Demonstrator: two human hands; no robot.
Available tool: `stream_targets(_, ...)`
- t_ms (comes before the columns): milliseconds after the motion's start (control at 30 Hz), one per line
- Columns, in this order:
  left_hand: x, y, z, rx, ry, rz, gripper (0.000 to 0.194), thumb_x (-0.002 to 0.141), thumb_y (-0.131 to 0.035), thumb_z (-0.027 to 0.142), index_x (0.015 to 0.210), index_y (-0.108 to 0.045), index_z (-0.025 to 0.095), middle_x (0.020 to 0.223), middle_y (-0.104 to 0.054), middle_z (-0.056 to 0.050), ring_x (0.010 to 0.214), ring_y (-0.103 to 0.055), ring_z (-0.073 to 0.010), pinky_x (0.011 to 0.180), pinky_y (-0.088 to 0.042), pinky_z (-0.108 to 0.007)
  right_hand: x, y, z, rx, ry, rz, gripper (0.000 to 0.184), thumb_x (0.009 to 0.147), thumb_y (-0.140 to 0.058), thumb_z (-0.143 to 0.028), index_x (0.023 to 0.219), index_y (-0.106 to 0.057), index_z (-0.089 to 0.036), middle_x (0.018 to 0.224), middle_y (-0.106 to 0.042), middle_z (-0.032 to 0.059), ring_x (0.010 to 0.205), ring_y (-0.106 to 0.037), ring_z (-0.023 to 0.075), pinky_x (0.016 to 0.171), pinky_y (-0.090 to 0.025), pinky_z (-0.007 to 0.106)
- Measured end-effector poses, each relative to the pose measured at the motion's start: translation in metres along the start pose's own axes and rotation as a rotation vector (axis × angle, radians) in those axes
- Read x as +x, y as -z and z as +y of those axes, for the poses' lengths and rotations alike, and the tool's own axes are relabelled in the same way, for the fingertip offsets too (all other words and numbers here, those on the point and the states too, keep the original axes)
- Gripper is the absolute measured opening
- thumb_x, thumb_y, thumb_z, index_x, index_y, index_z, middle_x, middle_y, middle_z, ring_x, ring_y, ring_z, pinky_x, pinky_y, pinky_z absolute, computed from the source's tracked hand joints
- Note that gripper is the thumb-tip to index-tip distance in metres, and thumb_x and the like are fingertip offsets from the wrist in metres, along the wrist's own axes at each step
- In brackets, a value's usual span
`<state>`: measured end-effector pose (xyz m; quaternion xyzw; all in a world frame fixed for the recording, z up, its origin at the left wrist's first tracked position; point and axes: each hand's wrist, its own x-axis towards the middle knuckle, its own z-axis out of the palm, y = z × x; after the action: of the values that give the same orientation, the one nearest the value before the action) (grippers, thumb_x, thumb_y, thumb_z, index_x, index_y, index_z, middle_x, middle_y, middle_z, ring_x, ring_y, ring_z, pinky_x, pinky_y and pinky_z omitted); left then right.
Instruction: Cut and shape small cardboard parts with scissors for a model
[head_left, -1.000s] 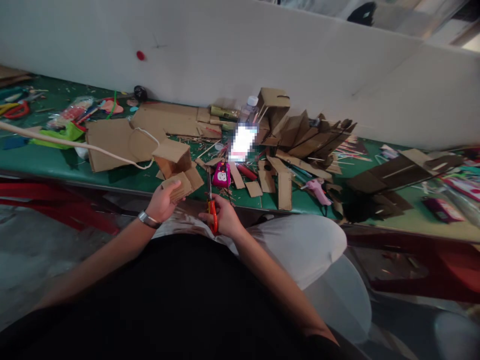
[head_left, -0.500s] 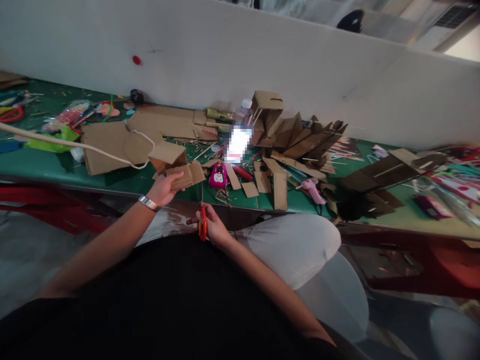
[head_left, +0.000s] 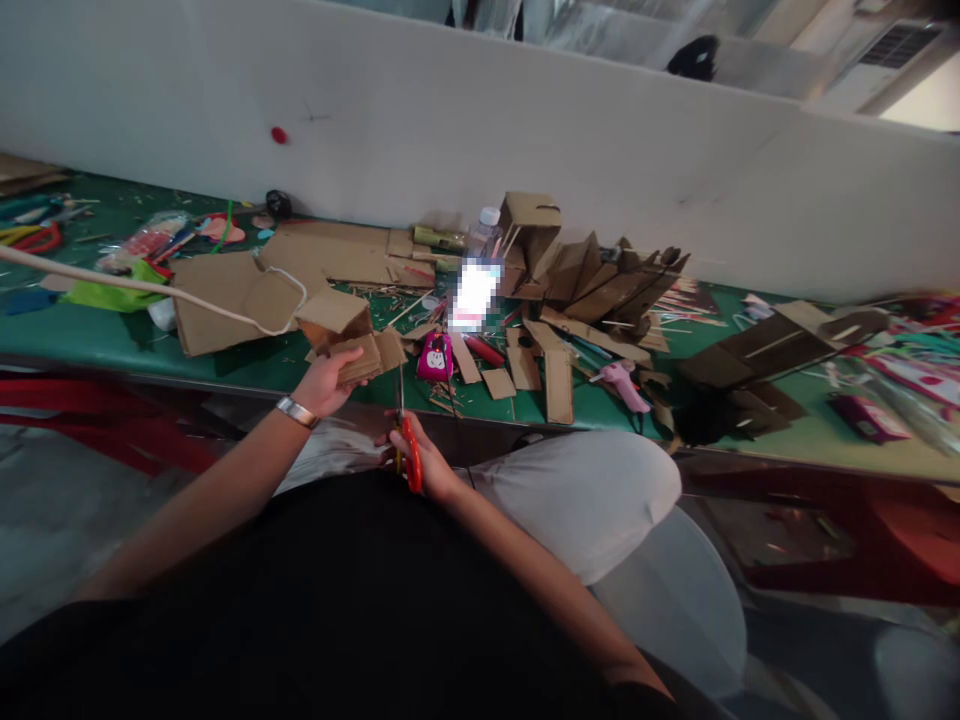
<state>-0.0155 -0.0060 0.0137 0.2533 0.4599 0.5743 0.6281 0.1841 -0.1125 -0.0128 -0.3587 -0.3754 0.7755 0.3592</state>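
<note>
My left hand [head_left: 330, 382] is closed on a folded cardboard piece [head_left: 361, 360], thumb on top, above the near edge of the green table. My right hand [head_left: 425, 455] grips a pair of scissors [head_left: 412, 455] by its red and yellow handles. The scissor blades point up and away from me, and their tips meet the right end of the cardboard piece; whether they bite into it I cannot tell. Just behind the held piece sits a cardboard box form [head_left: 335, 310]. To the right of the blades lies a small pink pouch-like item [head_left: 435, 357] with a white face pattern.
Cardboard strips [head_left: 559, 385] and a pink glue gun [head_left: 624, 385] lie right of centre. A bright phone screen [head_left: 475, 295] leans before a plastic bottle [head_left: 486, 232]. Cardboard structures [head_left: 780, 350] stand farther right. A pale cord [head_left: 150, 288] crosses the left side.
The scissors have tilted, and their blades have shifted slightly left to the end of the cardboard piece. My left hand keeps its hold. The whole view has shifted a little.
</note>
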Motion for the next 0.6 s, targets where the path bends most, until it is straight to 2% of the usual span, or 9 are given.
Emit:
stream_targets(233, -0.012, -0.006, -0.005, 0.177, -0.063, -0.137, 0.037, 0.067, -0.092, 0.025, 0.097, -0.077, 0.01, 0.088, -0.079, -0.009, 0.073, -0.075, -0.022, 0.045, -0.058, -0.026, 0.005, 0.0, 0.003, -0.076, 0.008, 0.014, 0.066, 0.074, -0.087, -0.063, 0.116, -0.05, -0.028, 0.085, -0.064, -0.005, 0.064, -0.06, 0.0123, 0.065, -0.048, 0.027)
stream_targets(400, -0.012, -0.005, -0.004, 0.189, -0.06, -0.137, 0.035, 0.068, -0.091, 0.027, 0.096, -0.077, 0.011, 0.089, -0.079, -0.01, 0.072, -0.074, -0.0216, 0.047, -0.057, -0.025, 0.008, -0.002, 0.004, -0.061, 0.001, 0.019, 0.066, 0.08, -0.078, -0.073, 0.119, -0.049, -0.028, 0.078, -0.062, -0.0064, 0.058, -0.057, 0.0118, 0.057, -0.042, 0.025)
stream_targets(600, -0.011, -0.005, -0.002, 0.186, -0.031, -0.118, 0.033, 0.067, -0.089, 0.022, 0.095, -0.077, 0.009, 0.086, -0.078, -0.01, 0.07, -0.073, -0.021, 0.045, -0.056, -0.025, 0.015, -0.003, 0.002, -0.011, 0.014, -0.008, 0.063, 0.084, -0.072, -0.075, 0.12, -0.048, -0.03, 0.073, -0.059, -0.0087, 0.052, -0.056, 0.0111, 0.053, -0.041, 0.024)
